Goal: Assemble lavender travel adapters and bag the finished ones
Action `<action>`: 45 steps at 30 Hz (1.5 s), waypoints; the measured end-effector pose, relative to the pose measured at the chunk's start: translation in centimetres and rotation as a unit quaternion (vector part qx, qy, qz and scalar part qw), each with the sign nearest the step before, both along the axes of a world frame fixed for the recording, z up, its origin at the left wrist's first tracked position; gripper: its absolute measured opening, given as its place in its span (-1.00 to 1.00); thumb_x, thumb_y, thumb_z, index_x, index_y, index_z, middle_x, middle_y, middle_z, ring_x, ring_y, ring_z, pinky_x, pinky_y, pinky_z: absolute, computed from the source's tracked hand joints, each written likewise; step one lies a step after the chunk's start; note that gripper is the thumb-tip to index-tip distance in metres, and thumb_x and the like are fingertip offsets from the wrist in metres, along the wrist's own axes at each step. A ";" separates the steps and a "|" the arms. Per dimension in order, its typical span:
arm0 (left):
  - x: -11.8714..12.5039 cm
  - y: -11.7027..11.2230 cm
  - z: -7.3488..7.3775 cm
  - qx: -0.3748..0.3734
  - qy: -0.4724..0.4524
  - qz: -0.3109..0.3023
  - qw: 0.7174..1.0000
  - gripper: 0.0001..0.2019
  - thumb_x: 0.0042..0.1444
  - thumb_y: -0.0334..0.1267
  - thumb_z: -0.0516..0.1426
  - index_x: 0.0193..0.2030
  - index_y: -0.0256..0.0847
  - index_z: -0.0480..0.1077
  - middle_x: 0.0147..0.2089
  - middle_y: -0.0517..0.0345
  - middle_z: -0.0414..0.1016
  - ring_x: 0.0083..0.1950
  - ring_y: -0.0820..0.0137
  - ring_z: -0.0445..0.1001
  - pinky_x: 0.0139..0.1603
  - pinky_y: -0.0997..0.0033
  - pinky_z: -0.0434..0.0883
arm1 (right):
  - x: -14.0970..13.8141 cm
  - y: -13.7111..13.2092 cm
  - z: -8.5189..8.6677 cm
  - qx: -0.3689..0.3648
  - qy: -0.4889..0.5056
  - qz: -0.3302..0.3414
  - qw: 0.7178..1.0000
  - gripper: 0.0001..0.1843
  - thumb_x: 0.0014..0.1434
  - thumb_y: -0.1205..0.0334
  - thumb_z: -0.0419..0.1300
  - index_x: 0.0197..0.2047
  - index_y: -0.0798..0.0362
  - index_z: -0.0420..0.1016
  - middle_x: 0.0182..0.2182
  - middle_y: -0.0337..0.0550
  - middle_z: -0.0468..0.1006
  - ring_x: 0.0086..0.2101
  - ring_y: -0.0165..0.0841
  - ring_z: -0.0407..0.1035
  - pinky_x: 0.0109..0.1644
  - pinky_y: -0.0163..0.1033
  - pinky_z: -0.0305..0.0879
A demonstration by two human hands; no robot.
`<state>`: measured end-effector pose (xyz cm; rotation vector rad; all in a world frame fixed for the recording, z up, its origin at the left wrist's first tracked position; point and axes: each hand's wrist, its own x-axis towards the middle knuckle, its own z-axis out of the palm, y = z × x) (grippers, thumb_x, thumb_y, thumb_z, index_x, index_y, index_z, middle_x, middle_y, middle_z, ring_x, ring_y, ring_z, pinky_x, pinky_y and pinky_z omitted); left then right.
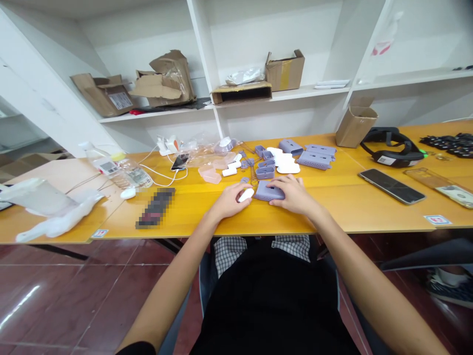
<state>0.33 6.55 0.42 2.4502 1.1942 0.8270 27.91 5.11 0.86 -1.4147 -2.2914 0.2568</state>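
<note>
Between the fingers of my left hand (pixel 232 201) is a small white plastic piece (pixel 246 195), held just above the table near its front edge. My right hand (pixel 293 195) grips a purple-grey plastic housing (pixel 269 191) that rests on the table, fingers over its top and right end. Hand and piece on the left are close to the housing's left end. Behind them lie purple-grey cups (pixel 265 171), white rounded pieces (pixel 287 163), thin coiled springs (pixel 253 175) and white cylinders (pixel 229 172). Perforated purple-grey panels (pixel 315 159) lie farther right.
Pink translucent pieces (pixel 210 173), a phone on a white cable (pixel 180 161) and plastic bottles (pixel 129 167) are at left. At right lie a black phone (pixel 391 186), a black headset (pixel 395 150) and an upright cardboard box (pixel 355 125). White shelves (pixel 281 93) stand behind.
</note>
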 end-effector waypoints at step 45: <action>-1.4 0.6 0.5 -0.180 -0.059 -0.073 0.979 -0.27 -0.03 -0.34 0.40 0.35 -0.07 0.47 -0.14 0.19 0.51 -0.19 0.34 0.40 -0.11 0.30 0.37 | 4.1 0.8 -1.8 -0.111 0.243 0.126 0.955 -0.08 -0.15 0.18 0.65 0.32 -0.15 0.58 0.29 -0.08 0.60 0.29 0.06 0.46 0.47 0.27 0.28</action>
